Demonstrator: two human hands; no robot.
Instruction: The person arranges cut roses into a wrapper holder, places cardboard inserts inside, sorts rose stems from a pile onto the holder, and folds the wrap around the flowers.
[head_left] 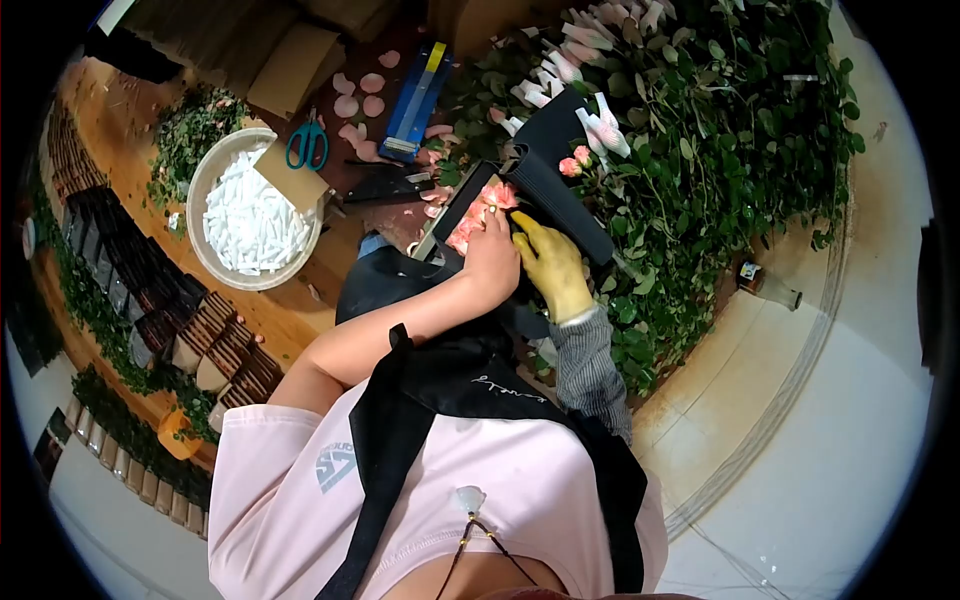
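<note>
Pink roses [486, 212] lie in a cluster inside a dark frame with a pale edge, close in front of my body. My bare left hand [492, 262] reaches onto these blooms with its fingers bent and closed on one of them; its fingertips are partly hidden. Beside it, my right hand [553, 268] wears a yellow glove, fingers stretched towards the right edge of the roses. Its thumb and forefinger look apart, and I see nothing between them. A black ribbed flap [562, 190] stands just beyond the glove.
At left, a round tub [198, 215] holds many small white tubes, with a cardboard piece and teal scissors [307, 146] at its rim. A blue tool with a yellow end [415, 105] lies behind, near loose petals. Leafy stems with white-sleeved roses [603, 128] cover the right side.
</note>
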